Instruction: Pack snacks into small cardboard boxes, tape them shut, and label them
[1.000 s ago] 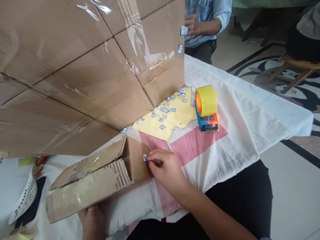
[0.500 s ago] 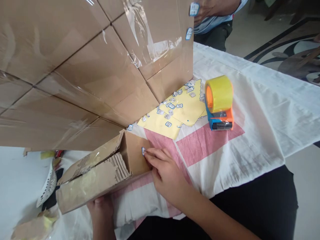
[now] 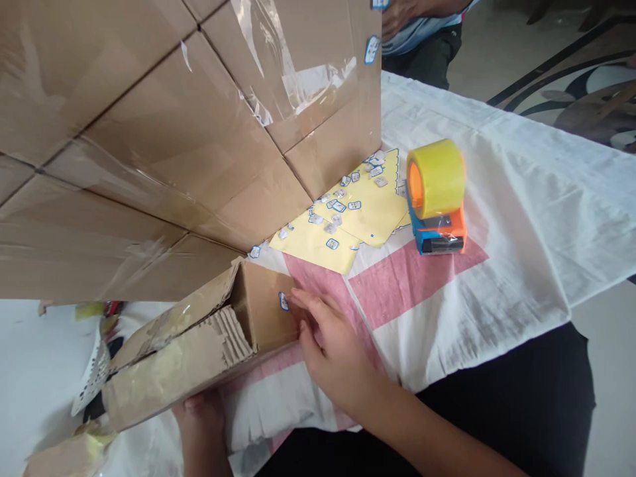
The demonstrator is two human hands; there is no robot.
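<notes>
Stack of taped cardboard boxes (image 3: 149, 159) stands behind flapped carton (image 3: 173, 381), which lies tilted over left hand (image 3: 201, 409), likely propped from beneath to turn its end toward right hand; left fingers hidden, can't make out closure. Yellow sheets (image 3: 380, 225) with small stickers (image 3: 354, 205) lie nearby, probably for easy reach. Right hand (image 3: 328, 338), empty, loosely extended, has fingertips just beside blue-edged sticker (image 3: 283, 301) on carton's end, contact unclear.

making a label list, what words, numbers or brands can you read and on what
Nothing can be read for certain.
Box sticker, on the small box: marks too small.
Loose stickers, on the yellow sheets: marks too small.
Edge sticker, on the box stack: marks too blurred.
Tape dispenser: no lettering visible.
</notes>
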